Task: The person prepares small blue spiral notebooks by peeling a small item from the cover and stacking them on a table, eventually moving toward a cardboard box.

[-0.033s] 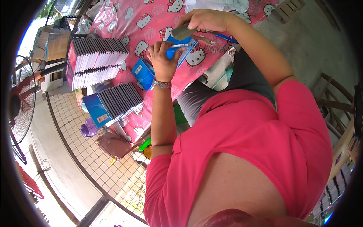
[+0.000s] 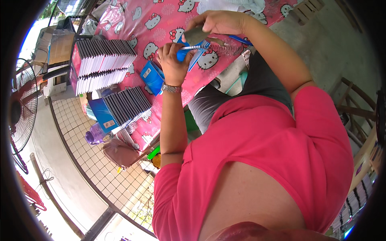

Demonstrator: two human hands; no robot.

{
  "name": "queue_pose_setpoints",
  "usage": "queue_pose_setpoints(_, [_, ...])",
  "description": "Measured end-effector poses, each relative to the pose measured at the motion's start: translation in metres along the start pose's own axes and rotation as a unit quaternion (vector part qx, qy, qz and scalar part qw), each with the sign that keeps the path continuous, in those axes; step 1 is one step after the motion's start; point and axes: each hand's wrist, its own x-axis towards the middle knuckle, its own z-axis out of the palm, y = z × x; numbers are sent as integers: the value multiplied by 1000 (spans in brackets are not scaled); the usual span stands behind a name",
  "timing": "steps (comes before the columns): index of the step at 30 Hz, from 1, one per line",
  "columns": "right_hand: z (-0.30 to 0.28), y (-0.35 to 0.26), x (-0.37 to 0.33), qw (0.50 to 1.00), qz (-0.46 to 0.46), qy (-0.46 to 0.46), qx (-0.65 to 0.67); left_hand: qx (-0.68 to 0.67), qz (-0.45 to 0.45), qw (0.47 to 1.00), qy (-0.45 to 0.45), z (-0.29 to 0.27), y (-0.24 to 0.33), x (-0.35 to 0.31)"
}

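My left hand point(image 2: 173, 60), with a watch point(image 2: 172, 88) on its wrist, is closed on a blue notebook point(image 2: 196, 60) above the pink table. From the notebook's bound edge a loose spiral wire point(image 2: 229, 49) stretches to the right. My right hand point(image 2: 222, 21) pinches a flat grey-green piece point(image 2: 196, 36) just over the notebook; its material is unclear. Below the right hand is a torn-looking brownish strip point(image 2: 217, 41). Another blue notebook point(image 2: 152, 78) lies beside my left wrist.
On the left of the patterned pink tablecloth point(image 2: 159, 20) stand stacks of dark-spined notebooks point(image 2: 106, 48) and black-bound blue ones point(image 2: 124, 106). A purple bottle point(image 2: 94, 134), a brown bag point(image 2: 120, 152) and a fan point(image 2: 22, 106) are farther left. A blue pen-like thing point(image 2: 240, 39) lies near my right forearm.
My right hand has shifted slightly, and the grey-green piece has tilted a little over the notebook's edge. My left hand stays nearly where it was.
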Motion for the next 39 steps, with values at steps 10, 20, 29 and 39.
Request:
queue_pose_setpoints(10, [7,-5,11,1000,19,12,9,-63,-32,997,11,-8,-21,-4])
queue_pose_setpoints(20, [4,-2,36,993,69,-47,-85,-159,-83,984,-10,-18,-27,-2])
queue_pose_setpoints(29, [12,-3,49,999,27,-42,8,-196,-118,973,-28,-22,-31,-2])
queue_pose_setpoints(39, [8,6,66,979,96,-33,-178,-351,-153,924,-18,-10,-48,-11])
